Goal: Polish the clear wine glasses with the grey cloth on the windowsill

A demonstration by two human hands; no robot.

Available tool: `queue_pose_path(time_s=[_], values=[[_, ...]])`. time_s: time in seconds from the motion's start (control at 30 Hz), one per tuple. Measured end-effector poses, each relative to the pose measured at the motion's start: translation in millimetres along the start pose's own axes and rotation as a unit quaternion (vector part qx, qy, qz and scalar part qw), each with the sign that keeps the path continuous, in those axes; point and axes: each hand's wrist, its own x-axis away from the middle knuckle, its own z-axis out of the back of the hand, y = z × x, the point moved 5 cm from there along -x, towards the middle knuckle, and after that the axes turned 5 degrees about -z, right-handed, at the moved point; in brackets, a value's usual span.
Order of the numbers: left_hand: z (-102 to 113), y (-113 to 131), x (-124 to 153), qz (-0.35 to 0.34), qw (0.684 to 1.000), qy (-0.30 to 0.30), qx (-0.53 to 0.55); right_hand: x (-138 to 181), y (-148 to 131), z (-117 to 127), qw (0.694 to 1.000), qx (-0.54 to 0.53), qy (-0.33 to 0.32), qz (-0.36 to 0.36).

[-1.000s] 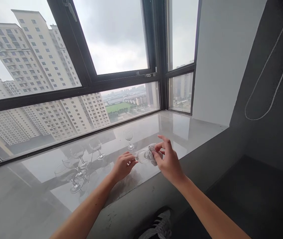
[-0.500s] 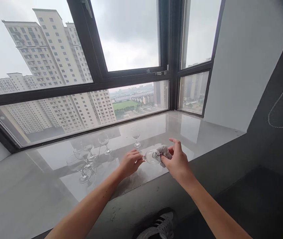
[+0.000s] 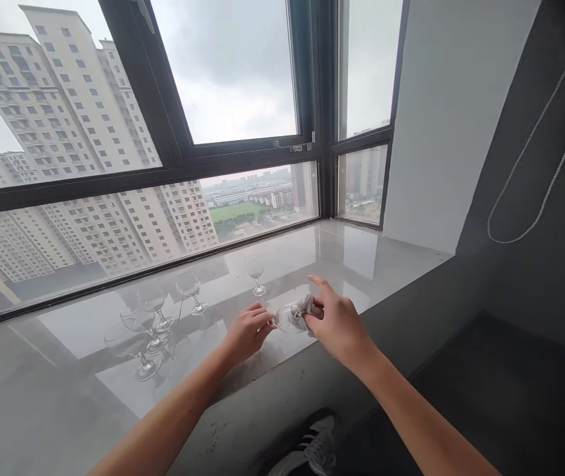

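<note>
Above the front edge of the windowsill (image 3: 257, 347), a clear wine glass (image 3: 286, 319) lies sideways between my hands. My left hand (image 3: 249, 330) is closed on its stem end, with the fingers hiding the foot. At the glass's mouth, my right hand (image 3: 339, 324) pinches a crumpled light grey cloth (image 3: 304, 312), partly pushed inside the bowl; one finger points up. A single wine glass (image 3: 257, 277) stands upright on the sill just beyond my hands. To the left, several more wine glasses (image 3: 148, 360) stand upright close together.
A dark-framed window (image 3: 243, 153) borders the sill at the back, with tall buildings outside. On the right are a white wall (image 3: 436, 132) and a hanging bead chain (image 3: 525, 231). Below the sill's edge, a striped shoe (image 3: 312, 446) shows on the dark floor.
The view has turned right, so the sill and glasses sit further left. Against the glass, the cloth has shifted slightly with my right hand. Both hands keep their hold.
</note>
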Motion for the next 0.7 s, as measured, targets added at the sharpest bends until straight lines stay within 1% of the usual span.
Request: queue_pose_path(time_s=[0.13, 0.2, 0.27, 0.37, 0.47, 0.53, 0.6, 0.63, 0.7], values=[[4, 10, -1, -0.027, 0.997, 0.019, -0.071, -3, 9, 4, 0.999, 0.025, 0.015, -0.045], [4, 11, -2, -0.026, 0.996, 0.019, -0.083, -3, 14, 2, 0.998, 0.020, 0.023, -0.061], [3, 7, -2, -0.009, 0.997, 0.017, -0.073, -3, 15, -2, 0.998, -0.003, 0.029, -0.054], [3, -7, 0, 0.037, 0.998, 0.028, -0.039, 1, 6, -4, 0.998, -0.042, 0.046, 0.009], [6, -25, 4, 0.109, 0.992, 0.063, -0.005, 9, -15, 7, 0.990, -0.016, 0.087, 0.109], [10, -38, 8, 0.179, 0.978, 0.102, 0.025, 16, -31, 18, 0.980, 0.018, 0.116, 0.162], [14, -46, 11, 0.241, 0.958, 0.139, 0.066, 24, -47, 29, 0.971, 0.031, 0.132, 0.195], [16, -48, 11, 0.260, 0.950, 0.152, 0.088, 28, -54, 34, 0.968, 0.030, 0.135, 0.209], [19, -49, 11, 0.272, 0.939, 0.174, 0.117, 37, -69, 39, 0.961, 0.025, 0.130, 0.245]])
